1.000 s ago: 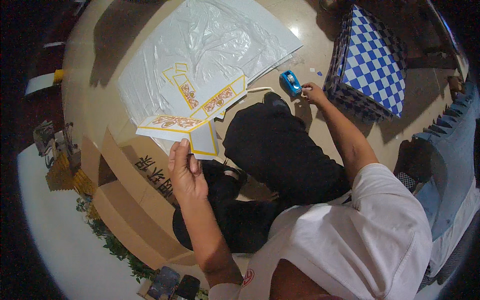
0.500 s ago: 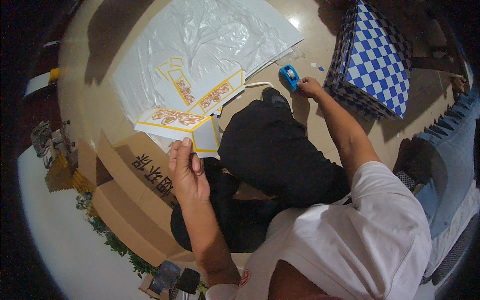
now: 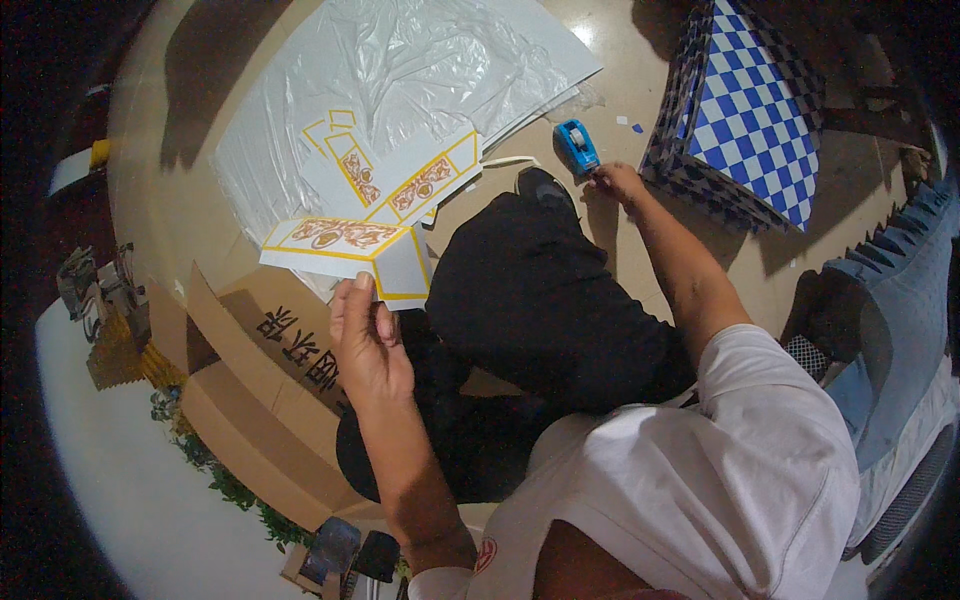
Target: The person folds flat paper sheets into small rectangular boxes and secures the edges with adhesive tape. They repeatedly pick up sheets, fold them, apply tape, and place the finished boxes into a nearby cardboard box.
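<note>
Two bare hands show in the head view, set well apart. The left hand (image 3: 372, 345) pinches the near edge of a folded white card panel with yellow borders and reddish-brown ornament (image 3: 345, 236), thumb on top and fingers curled beneath. Gripping only the margin leaves the printed face uncovered, and the raised position probably keeps the angled fold from being pressed flat.

The right hand (image 3: 618, 184) reaches out over the floor (image 3: 622, 62), its fingertips drawn together at the near end of a blue tape dispenser (image 3: 575, 146). Whether they pinch a tape end or the dispenser itself, I cannot tell. The dispenser seems placed beyond the knee of the black trousers (image 3: 540, 290) so that an outstretched arm can reach it.

Beyond the panel, flat cut card pieces with matching yellow borders (image 3: 422, 190) lie on crinkled clear plastic film (image 3: 400, 72) over white sheets, which perhaps keeps them clean off the floor. To the right of the dispenser stand blue-and-white checkered panels (image 3: 755, 112), stacked together, likely to save room. An open cardboard box (image 3: 262, 415) sits to the left of the legs, close to the left forearm.
</note>
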Demonstrator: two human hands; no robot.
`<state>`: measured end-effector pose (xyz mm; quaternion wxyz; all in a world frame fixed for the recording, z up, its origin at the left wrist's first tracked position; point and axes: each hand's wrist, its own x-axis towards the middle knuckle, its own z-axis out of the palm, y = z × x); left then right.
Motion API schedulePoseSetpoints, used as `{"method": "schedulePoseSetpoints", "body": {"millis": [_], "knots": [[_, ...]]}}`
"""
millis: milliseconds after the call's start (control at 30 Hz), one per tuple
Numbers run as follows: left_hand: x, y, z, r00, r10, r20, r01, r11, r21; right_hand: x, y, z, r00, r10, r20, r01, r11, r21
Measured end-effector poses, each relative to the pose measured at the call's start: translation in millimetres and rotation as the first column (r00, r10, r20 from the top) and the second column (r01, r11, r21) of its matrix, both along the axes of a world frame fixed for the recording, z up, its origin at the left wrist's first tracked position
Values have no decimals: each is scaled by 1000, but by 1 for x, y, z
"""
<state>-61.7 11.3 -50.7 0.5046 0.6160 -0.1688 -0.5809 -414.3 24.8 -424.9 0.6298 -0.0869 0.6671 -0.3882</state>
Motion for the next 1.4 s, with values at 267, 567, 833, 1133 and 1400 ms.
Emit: {"method": "schedulePoseSetpoints", "body": {"millis": [267, 567, 833, 1133, 1400], "knots": [[-2, -1, -2, 998, 55, 2, -55, 998, -20, 15, 5, 6, 999, -21, 39, 21, 1000, 8], [1, -7, 1, 996, 58, 74, -53, 996, -70, 0, 13, -63, 359, 844, -399, -812, 493, 312], [3, -1, 8, 989, 77, 123, -59, 988, -141, 58, -25, 38, 888, 338, -311, -430, 851, -301], [-3, 3, 27, 960, 174, 220, -99, 944, -314, 183, -72, 395, 756, 621, -205, -449, 265, -853], [1, 19, 41, 879, 245, 409, 14, 844, -536, 218, -53, 422, 781, 565, -265, -466, 244, -851]]}}
